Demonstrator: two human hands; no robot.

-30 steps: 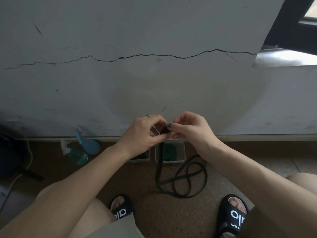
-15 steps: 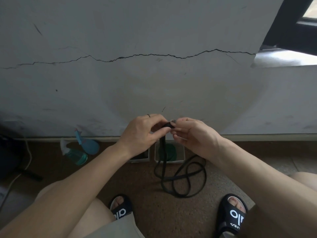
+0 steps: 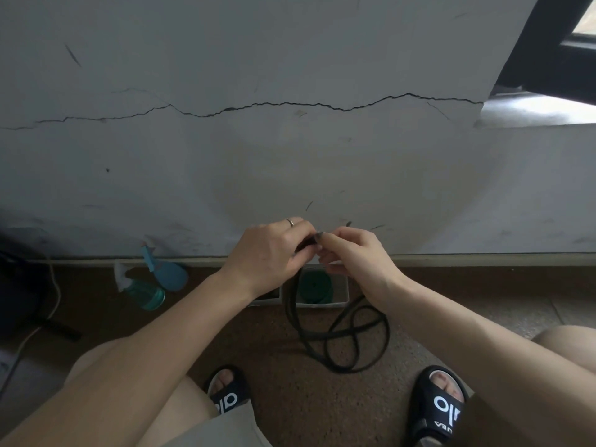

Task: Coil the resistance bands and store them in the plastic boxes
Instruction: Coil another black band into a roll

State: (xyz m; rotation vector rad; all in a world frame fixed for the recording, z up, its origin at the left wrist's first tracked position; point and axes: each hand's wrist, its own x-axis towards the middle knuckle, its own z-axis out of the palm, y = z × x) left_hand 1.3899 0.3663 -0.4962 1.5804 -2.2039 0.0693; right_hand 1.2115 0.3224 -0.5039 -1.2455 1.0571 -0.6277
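Hands meet in front of a grey, cracked wall (image 3: pixel 290 150) in the head view, both working at the same small spot. The left hand (image 3: pixel 267 253), with a ring (image 3: pixel 289 221) on one finger, has its fingers curled and pinches the top end of a black resistance band (image 3: pixel 338 337); the right hand (image 3: pixel 354 253) pinches the same end from the other side, fingertips touching those of the left. From the pinch the band hangs straight down as a doubled strand, passes in front of the boxes, and spreads into loose crossing loops on the brown speckled floor (image 3: pixel 290 398), between the two feet in black slides, the left slide (image 3: pixel 227 395) and the right slide (image 3: pixel 442 404). Behind the hanging strand, against the foot of the wall, stands a clear plastic box (image 3: pixel 338 301) holding a coiled green band (image 3: pixel 314 285). Just to its left a second box (image 3: pixel 267 300) is mostly hidden by the left wrist; its contents look dark and I cannot tell what they are. Farther left on the floor lie a teal spray bottle (image 3: pixel 145 291) and a blue spray bottle (image 3: pixel 167 269), close together near the wall. A pale cable (image 3: pixel 54 285) trails along the far left edge beside a dark object too dim to identify. Bare knees and light shorts fill the lower corners.
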